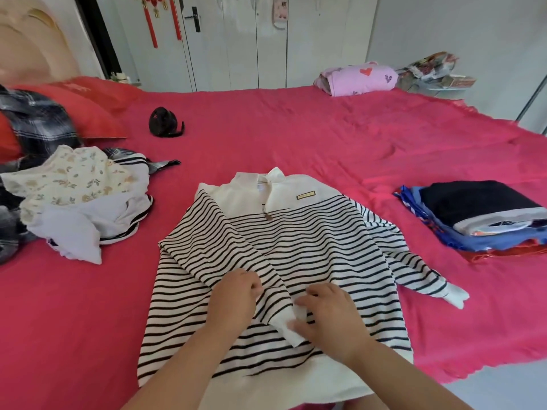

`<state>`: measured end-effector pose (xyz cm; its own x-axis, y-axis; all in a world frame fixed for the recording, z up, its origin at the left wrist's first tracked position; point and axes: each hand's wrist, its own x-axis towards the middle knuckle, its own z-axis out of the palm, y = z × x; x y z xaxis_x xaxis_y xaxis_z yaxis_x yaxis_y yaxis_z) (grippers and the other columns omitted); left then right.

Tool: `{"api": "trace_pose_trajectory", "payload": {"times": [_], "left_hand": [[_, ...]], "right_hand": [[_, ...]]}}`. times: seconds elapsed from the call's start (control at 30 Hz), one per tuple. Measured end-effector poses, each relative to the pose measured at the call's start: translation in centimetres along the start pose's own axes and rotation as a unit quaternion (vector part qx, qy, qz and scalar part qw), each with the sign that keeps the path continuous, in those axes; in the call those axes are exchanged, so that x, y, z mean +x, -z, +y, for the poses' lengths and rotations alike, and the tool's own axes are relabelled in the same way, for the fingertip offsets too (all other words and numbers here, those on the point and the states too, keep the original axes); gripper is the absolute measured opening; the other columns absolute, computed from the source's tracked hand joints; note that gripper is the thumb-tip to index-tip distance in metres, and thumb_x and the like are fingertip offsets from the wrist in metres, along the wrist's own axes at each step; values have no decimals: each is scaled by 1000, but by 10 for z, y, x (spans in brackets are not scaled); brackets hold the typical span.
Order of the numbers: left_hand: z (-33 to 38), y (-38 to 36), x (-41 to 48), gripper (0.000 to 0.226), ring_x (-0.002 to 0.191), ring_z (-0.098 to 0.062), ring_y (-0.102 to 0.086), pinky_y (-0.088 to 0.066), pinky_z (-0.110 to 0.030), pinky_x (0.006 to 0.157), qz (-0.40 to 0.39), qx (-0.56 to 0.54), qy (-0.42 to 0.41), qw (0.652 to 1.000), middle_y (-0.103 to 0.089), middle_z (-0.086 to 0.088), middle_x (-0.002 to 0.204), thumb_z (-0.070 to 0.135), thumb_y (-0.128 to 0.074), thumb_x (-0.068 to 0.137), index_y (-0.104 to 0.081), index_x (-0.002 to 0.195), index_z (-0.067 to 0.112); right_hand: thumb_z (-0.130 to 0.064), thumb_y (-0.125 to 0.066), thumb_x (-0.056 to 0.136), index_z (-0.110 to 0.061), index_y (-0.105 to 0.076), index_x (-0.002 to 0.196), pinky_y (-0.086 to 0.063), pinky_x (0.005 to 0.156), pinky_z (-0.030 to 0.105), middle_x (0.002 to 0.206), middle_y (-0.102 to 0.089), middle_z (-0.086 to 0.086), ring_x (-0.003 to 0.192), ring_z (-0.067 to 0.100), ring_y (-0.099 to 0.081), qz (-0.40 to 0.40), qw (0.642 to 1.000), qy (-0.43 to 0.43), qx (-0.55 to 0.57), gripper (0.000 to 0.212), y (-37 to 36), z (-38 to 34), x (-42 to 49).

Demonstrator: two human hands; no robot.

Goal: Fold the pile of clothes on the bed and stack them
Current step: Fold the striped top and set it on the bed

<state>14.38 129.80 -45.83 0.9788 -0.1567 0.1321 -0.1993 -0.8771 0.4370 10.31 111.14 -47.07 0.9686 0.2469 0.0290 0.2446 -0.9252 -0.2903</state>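
Striped sweater (310,238) half-folded, left hand (233,294) and right hand (328,315) seemingly pinching its sleeve (225,247); folded stack (479,208) frame-right, unfolded pile (80,202) frame-left

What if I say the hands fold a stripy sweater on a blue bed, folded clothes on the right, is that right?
No: the head view shows the bed cover is pinkish red, not blue. The left hand and right hand do hold the striped sweater, with the folded stack on the right.
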Motion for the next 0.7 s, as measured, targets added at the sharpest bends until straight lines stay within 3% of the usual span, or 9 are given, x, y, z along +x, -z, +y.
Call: {"api": "trace_pose_trajectory", "payload": {"times": [0.13, 0.23, 0.27, 0.33, 0.4, 0.5, 0.57, 0.63, 0.7], "left_hand": [[-5, 6, -10, 27, 72, -2, -46, -35, -12, 63, 20, -47, 18, 999, -48, 11, 78, 15, -51, 92, -45, 69, 29], [-11, 7, -23, 20, 70, -10, -52, -43, -13, 63, 52, -170, 95, 979, -53, 6, 74, 19, -53, 92, -49, 73, 23], [-10, 8, -29, 12, 73, -14, -57, -49, -17, 65, 52, -239, 144, 959, -57, 3, 78, 25, -54, 92, -52, 81, 20], [-5, 8, -40, 22, 86, -16, -62, -58, -31, 69, 19, -378, 241, 894, -60, 0, 93, 34, -58, 89, -52, 101, 17], [2, 7, -48, 26, 94, -18, -62, -59, -36, 72, 5, -479, 285, 830, -59, -1, 102, 28, -61, 88, -49, 109, 20], [6, 11, -53, 15, 93, -13, -60, -54, -41, 82, 56, -516, 286, 805, -61, 3, 99, 16, -60, 89, -55, 102, 21], [9, 16, -54, 11, 90, -9, -61, -54, -29, 70, 65, -558, 276, 780, -64, 4, 98, 19, -56, 92, -58, 103, 20], [15, 23, -56, 17, 85, -12, -68, -53, -20, 59, 48, -615, 259, 743, -71, 1, 94, 22, -49, 96, -62, 104, 16], [18, 24, -58, 18, 82, -11, -69, -53, -19, 58, 57, -616, 259, 742, -72, -2, 94, 17, -48, 96, -64, 103, 15]], "right_hand": [[-39, -53, 86, -24, -64, 102, -25, 107, 25, 124, -53, -11, 121, 12, -41, 56, 996, 57, 39, 25, 2, -15, 3], [-31, -56, 86, -22, -60, 103, -32, 92, 12, 113, -57, -11, 109, 6, -47, 85, 983, 96, 128, 20, 3, -29, -3], [-29, -55, 86, -23, -58, 103, -34, 87, 11, 109, -55, -13, 104, 4, -47, 80, 980, 103, 150, 18, 4, -36, -6], [-24, -54, 86, -24, -56, 100, -40, 79, 15, 100, -54, -15, 92, 1, -47, 56, 974, 115, 184, 14, 5, -49, -12], [-19, -57, 84, -24, -56, 93, -43, 77, 20, 94, -57, -14, 86, 1, -50, 32, 966, 111, 230, 10, 7, -60, -15], [-25, -68, 78, -31, -56, 84, -46, 74, 14, 92, -64, -12, 87, -4, -58, -20, 921, -1, 388, 14, 14, -69, -15], [-34, -70, 78, -30, -58, 93, -46, 69, 12, 93, -65, -14, 86, -4, -61, -41, 862, -99, 495, 20, 20, -71, -12], [-35, -69, 80, -28, -54, 107, -44, 70, 13, 102, -62, -14, 92, 0, -60, -47, 833, -170, 525, 31, 25, -69, -5], [-24, -68, 81, -23, -50, 120, -47, 76, 19, 108, -61, -7, 98, 8, -60, -75, 811, -204, 543, 43, 30, -69, 4]]}}
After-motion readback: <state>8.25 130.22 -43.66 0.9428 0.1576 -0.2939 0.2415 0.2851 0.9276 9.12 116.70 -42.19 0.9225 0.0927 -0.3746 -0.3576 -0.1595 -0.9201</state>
